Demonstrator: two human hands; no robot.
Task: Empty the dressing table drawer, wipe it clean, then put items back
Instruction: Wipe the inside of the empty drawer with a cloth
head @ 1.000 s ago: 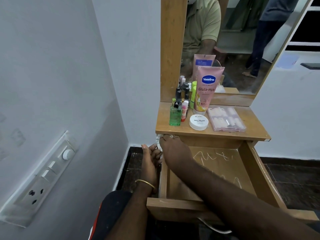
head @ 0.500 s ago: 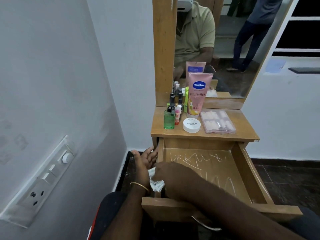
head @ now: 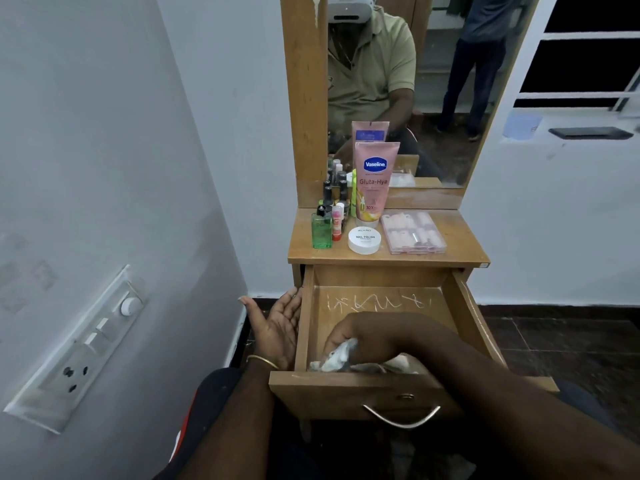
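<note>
Right hand [head: 363, 336] grips cloth [head: 334, 358] inside drawer [head: 464, 306], seemingly front-left; left hand [head: 277, 327] flat outside.

1. A single view is given, taken from a wide-angle camera worn on the person's head.
2. The scene is looked at forward and down, facing the dressing table [head: 388, 252] and its mirror [head: 443, 81].
3. The open drawer [head: 391, 389] is seen from close above, at arm's reach.
4. Straight lines near the edges are bent by the lens.
5. The headset is shown reflected in the mirror.
</note>
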